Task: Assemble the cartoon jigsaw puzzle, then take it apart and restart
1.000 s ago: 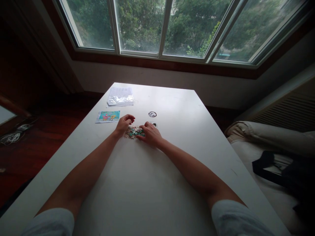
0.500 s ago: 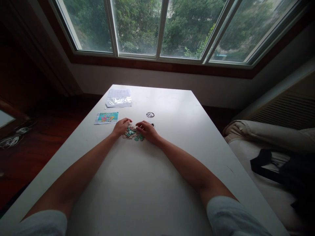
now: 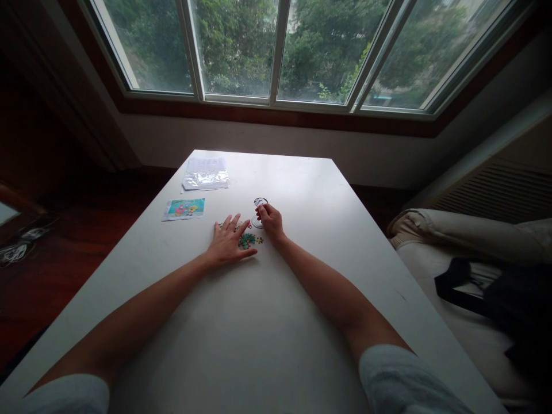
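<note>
Now spreading left hand [image 3: 225, 244] wide over puzzle pieces [image 3: 247, 241] — curling right hand [image 3: 271, 222] by round disc [image 3: 260, 201] instead, cannot tell if holding anything.

A: Puzzle pieces [image 3: 247, 241]?
B: Mixed; chiefly green, with specks of pink and yellow.
A: Picture card [image 3: 186, 209]?
B: Turquoise ground, one pink figure, one yellow, pale edging.
A: Round patch [image 3: 260, 202]?
B: Black and white; pattern too small to read.
A: Plastic sleeve [image 3: 206, 174]?
B: Whitish, streaked with silvery glints.
A: Table [image 3: 267, 328]?
B: Plain white, greyer in shadow.
A: Shirt sleeves [image 3: 399, 374]?
B: Pale grey, plain.
A: Floor [image 3: 86, 253]?
B: Dark reddish brown.
A: Window [image 3: 273, 57]?
B: Whitish-grey bars, red-brown surround [image 3: 280, 115], mottled green leaves [image 3: 235, 46] behind the glass.
A: Seat [image 3: 431, 261] and cloth [image 3: 517, 293]?
B: Cream; near-black.
A: Side panel [image 3: 517, 190]?
B: Drab beige, dark parallel stripes.
</note>
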The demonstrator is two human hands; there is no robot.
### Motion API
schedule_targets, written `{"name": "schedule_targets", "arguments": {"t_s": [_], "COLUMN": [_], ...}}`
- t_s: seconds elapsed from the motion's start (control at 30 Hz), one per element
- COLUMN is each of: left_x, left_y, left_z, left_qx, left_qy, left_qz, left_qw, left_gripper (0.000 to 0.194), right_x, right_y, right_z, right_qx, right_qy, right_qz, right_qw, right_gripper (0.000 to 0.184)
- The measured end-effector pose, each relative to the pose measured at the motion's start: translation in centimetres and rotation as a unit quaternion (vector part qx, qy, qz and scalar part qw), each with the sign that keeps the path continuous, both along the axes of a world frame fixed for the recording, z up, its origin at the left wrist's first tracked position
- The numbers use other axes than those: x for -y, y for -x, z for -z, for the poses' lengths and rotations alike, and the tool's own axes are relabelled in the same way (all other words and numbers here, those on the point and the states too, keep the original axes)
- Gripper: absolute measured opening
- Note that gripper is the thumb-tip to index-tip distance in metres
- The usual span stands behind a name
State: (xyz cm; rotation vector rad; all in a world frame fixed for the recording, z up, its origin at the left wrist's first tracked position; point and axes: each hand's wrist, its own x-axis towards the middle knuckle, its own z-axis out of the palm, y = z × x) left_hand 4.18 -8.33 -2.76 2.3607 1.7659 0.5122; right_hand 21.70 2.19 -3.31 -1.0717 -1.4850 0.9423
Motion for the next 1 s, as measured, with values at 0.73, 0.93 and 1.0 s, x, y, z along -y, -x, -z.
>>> {"name": "schedule_targets", "arguments": {"t_s": [0.73, 0.93, 1.0], "left_x": [-3.4, -5.5, -6.3], "left_y": [-2.8, 0.2, 0.9], "left_z": [1.2, 1.0, 0.9], "left_qx": [0.036, 0.041, 0.055], "left_qy": [0.006, -0.02, -0.04], "left_qz": [-0.095, -0.049, -0.035], "left_qw": [0.995, 0.998, 0.997], "left_gripper": [0.062, 0.046, 0.04], "right_x": [-3.2, -3.6, -3.4], "right_y": [-2.9, -3.7, -3.5], "right_z": [0.8, 0.8, 0.8], "right_qx": [-0.071, -0.062, -0.037], "right_qy": [0.056, 0.048, 0.04], "right_qz": [0.054, 0.066, 0.061], "right_qw": [0.994, 0.995, 0.997], "right_gripper": [0.036, 0.035, 0.035]}}
